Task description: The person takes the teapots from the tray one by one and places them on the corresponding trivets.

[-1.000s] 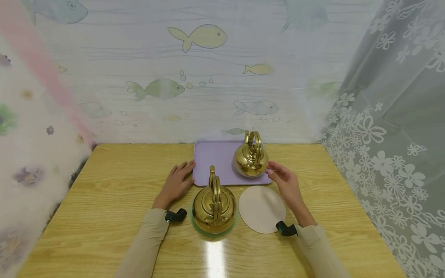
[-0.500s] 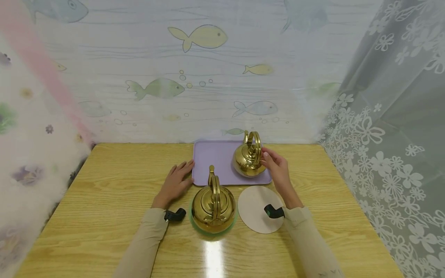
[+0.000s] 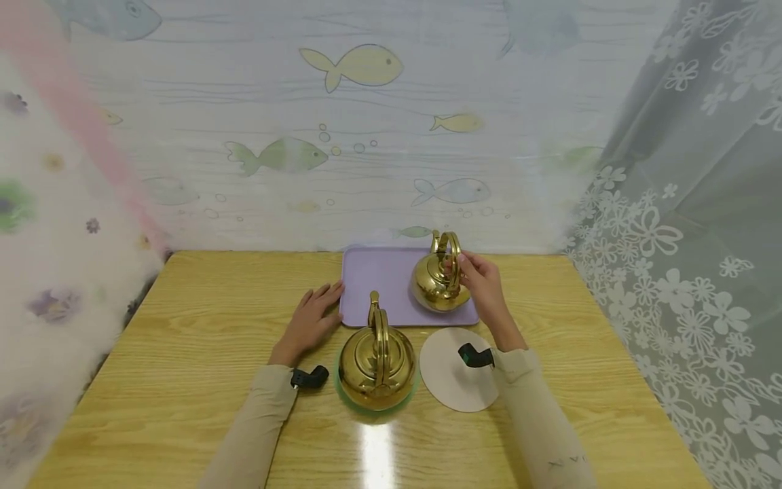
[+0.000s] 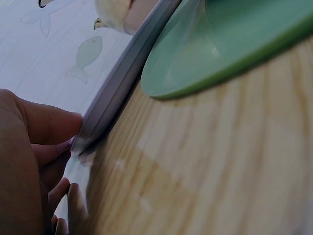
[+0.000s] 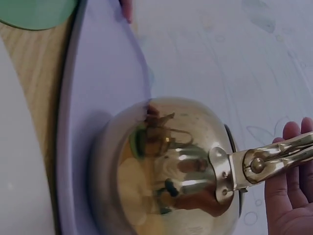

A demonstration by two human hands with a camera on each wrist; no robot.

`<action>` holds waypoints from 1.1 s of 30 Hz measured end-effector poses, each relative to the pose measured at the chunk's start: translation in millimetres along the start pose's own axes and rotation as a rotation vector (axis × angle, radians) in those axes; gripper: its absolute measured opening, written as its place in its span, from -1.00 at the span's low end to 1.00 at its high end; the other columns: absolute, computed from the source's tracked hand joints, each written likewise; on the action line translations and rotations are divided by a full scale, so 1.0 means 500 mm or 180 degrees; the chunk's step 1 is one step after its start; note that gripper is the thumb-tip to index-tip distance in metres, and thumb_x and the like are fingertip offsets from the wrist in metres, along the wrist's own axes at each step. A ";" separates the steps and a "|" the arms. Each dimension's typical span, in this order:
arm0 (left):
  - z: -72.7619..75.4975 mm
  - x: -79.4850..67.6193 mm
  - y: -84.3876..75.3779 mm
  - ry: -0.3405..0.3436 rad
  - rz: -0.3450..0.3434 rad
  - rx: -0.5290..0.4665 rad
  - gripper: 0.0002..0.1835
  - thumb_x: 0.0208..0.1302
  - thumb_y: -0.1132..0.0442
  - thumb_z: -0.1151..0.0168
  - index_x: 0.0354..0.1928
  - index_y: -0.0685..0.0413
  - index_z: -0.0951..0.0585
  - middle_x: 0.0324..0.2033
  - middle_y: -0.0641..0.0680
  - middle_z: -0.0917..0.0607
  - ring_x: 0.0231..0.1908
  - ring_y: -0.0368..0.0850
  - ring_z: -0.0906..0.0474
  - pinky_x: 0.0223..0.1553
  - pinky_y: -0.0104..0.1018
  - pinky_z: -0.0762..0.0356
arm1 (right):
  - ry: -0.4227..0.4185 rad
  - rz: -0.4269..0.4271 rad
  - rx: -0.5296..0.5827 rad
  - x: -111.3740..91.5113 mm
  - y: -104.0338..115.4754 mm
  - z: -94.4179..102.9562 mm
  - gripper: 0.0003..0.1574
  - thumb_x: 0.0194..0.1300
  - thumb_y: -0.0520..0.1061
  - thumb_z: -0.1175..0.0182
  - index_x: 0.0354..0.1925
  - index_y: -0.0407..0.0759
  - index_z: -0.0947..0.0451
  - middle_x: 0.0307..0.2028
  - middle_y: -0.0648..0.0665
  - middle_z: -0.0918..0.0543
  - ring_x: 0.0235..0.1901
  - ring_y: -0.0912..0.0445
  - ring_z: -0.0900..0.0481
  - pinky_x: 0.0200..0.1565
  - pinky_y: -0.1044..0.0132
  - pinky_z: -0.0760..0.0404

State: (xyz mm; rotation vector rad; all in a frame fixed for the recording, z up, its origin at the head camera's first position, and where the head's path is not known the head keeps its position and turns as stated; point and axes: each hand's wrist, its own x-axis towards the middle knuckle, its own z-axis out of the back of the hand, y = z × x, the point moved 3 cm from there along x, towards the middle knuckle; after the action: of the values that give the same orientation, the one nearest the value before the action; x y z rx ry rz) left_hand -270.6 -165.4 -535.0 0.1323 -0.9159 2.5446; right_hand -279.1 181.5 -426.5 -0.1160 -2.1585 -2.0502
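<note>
A gold kettle (image 3: 435, 292) with an upright arched handle stands on the right part of a lilac tray (image 3: 374, 278). My right hand (image 3: 487, 288) is at that handle; in the right wrist view its fingers (image 5: 292, 129) extend behind the handle (image 5: 274, 161), with the palm facing up beside it. The left hand (image 3: 311, 324) lies at the tray's left edge, fingers spread and straight. Its thumb (image 4: 54, 125) touches the tray's side in the left wrist view. A second, bigger-looking gold kettle (image 3: 360, 370) stands nearer to me on a green round mat (image 4: 220, 49).
Right of the nearer kettle lies a pale round mat (image 3: 449, 373), partly under the right wrist's camera (image 3: 473, 355). Everything stands on a wooden table (image 3: 208, 326). Behind it hangs a fish-patterned curtain (image 3: 275, 102), and a flowered grey curtain (image 3: 702, 272) is at the right.
My right hand has moved left and up from beside the far kettle's body to its handle, its fingers now reaching past it. The left hand and both kettles have stayed in place.
</note>
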 end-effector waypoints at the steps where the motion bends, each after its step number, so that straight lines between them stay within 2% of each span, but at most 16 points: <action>1: 0.000 0.000 -0.001 -0.0003 0.0000 -0.0003 -0.32 0.42 0.11 -0.12 0.54 0.10 -0.29 0.51 0.09 -0.31 0.54 0.23 -0.10 0.57 0.18 0.22 | 0.0020 -0.0002 0.0024 0.002 0.002 0.000 -0.41 0.61 -0.10 0.01 0.32 -0.57 -0.37 -0.16 -0.07 -0.73 -0.15 0.18 -0.71 -0.02 0.37 -0.71; 8: 0.004 -0.001 -0.008 -0.0051 -0.0042 0.0029 -0.31 0.40 0.14 -0.16 0.53 0.13 -0.32 0.50 0.12 -0.34 0.53 0.25 -0.12 0.56 0.22 0.19 | 0.0093 -0.0066 0.0062 0.016 0.009 0.004 -0.37 0.59 -0.07 -0.04 0.30 -0.60 -0.36 -0.23 -0.02 -0.73 -0.25 0.20 -0.70 -0.09 0.40 -0.70; 20: 0.005 0.000 -0.013 -0.0042 -0.0047 0.0039 -0.31 0.39 0.13 -0.16 0.52 0.14 -0.32 0.50 0.13 -0.34 0.53 0.25 -0.13 0.56 0.23 0.18 | -0.0007 -0.0032 0.0258 0.029 0.000 0.003 -0.43 0.56 -0.19 -0.05 0.25 -0.69 -0.32 -0.33 0.03 -0.70 -0.34 0.23 -0.68 -0.21 0.43 -0.72; 25: 0.007 0.001 -0.013 -0.0036 -0.0045 0.0052 -0.31 0.39 0.13 -0.16 0.52 0.14 -0.31 0.50 0.13 -0.34 0.53 0.25 -0.12 0.55 0.23 0.18 | -0.0024 -0.0046 0.0230 0.028 0.005 0.001 -0.50 0.55 -0.21 -0.07 0.22 -0.63 -0.38 -0.33 0.03 -0.71 -0.35 0.22 -0.68 -0.21 0.42 -0.72; 33: 0.010 0.000 -0.015 -0.0055 -0.0044 0.0068 -0.31 0.40 0.13 -0.17 0.52 0.13 -0.32 0.50 0.12 -0.34 0.53 0.24 -0.13 0.56 0.21 0.19 | -0.0024 -0.0104 0.0098 0.027 0.014 0.001 -0.49 0.55 -0.21 -0.07 0.25 -0.62 -0.38 -0.28 -0.01 -0.71 -0.34 0.22 -0.68 -0.21 0.45 -0.70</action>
State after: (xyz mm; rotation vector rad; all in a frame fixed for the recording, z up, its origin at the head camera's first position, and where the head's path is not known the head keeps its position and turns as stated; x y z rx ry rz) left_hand -267.6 -163.7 -526.6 0.1666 -0.8915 2.5447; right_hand -291.4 181.6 -417.1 -0.0854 -2.2100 -2.0360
